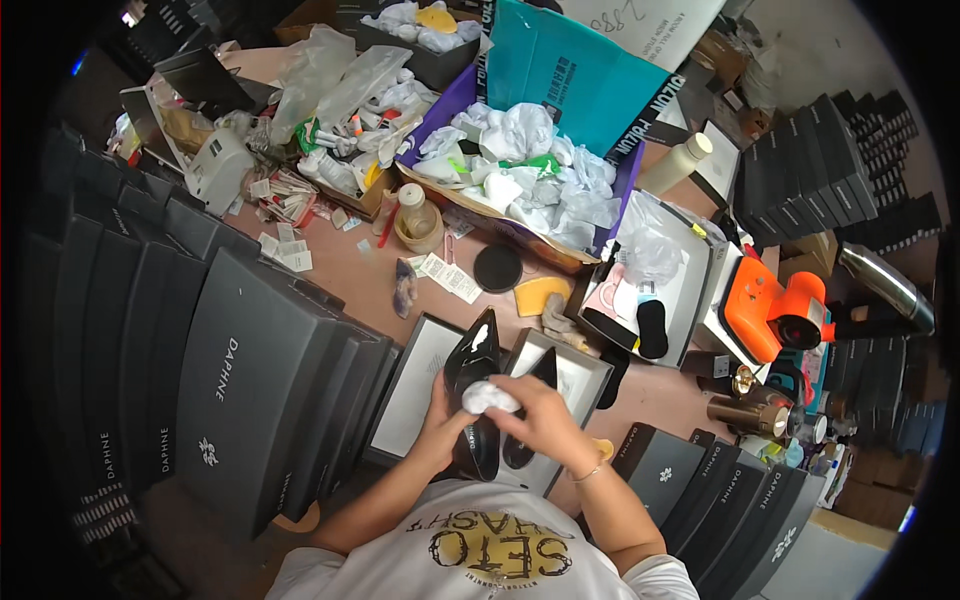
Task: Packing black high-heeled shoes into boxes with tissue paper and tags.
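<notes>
shoe (474, 362), black, glossy and pointed, sits above an open shoe box (425, 385), gripped around its middle by the left hand (440, 425). right hand (525, 410) pinches a white paper wad (490, 397) at its opening. likely light, stiff and slick; hold the sides.

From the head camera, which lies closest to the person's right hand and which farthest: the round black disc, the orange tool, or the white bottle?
From the right hand:
1. Round black disc, up the table, slightly left.
2. Orange tool, off to the right.
3. White bottle, far back right.
</notes>
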### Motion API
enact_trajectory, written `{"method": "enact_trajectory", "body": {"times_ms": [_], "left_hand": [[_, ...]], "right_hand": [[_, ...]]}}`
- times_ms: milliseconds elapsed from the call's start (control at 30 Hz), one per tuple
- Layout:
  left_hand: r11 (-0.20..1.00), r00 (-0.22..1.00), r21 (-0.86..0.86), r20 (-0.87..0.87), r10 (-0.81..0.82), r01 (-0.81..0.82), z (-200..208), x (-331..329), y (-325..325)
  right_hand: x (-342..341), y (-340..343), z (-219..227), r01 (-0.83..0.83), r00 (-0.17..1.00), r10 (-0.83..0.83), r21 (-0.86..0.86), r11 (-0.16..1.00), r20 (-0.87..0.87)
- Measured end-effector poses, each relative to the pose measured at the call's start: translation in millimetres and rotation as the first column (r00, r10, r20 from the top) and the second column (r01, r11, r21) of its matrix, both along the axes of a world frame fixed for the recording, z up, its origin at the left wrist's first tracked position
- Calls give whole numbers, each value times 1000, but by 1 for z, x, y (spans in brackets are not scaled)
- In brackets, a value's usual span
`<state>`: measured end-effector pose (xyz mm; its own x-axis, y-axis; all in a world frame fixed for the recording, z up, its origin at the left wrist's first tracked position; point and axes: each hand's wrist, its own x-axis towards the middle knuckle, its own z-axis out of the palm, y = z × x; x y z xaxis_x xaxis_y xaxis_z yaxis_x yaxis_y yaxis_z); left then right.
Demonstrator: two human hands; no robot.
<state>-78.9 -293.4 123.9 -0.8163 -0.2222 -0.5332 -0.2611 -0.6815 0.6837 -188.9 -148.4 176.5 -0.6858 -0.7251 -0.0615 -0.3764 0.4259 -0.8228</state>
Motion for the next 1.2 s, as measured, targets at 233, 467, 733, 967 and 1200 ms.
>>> {"method": "enact_trajectory", "body": {"times_ms": [233, 467, 733, 967, 1200], "left_hand": [[997, 999, -72, -40, 18, -20, 6, 25, 40], [998, 982, -13, -180, -60, 59, 26, 27, 26], [996, 981, -87, -191, -10, -7, 25, 32, 34], [998, 986, -65, -166, -13, 2, 16, 41, 40], [1000, 998, 1, -67, -11, 11, 6, 45, 30]], "right_hand": [[39, -7, -22, 126, 929, 7, 335, 934, -370], [51, 16, 6, 19, 964, 35, 200, 980, -262], [61, -4, 2, 71, 958, -57, 38, 997, -281], [51, 2, -8, 80, 844, -32, 66, 995, -535], [50, -6, -33, -75, 873, 120, 112, 991, -473]]}}
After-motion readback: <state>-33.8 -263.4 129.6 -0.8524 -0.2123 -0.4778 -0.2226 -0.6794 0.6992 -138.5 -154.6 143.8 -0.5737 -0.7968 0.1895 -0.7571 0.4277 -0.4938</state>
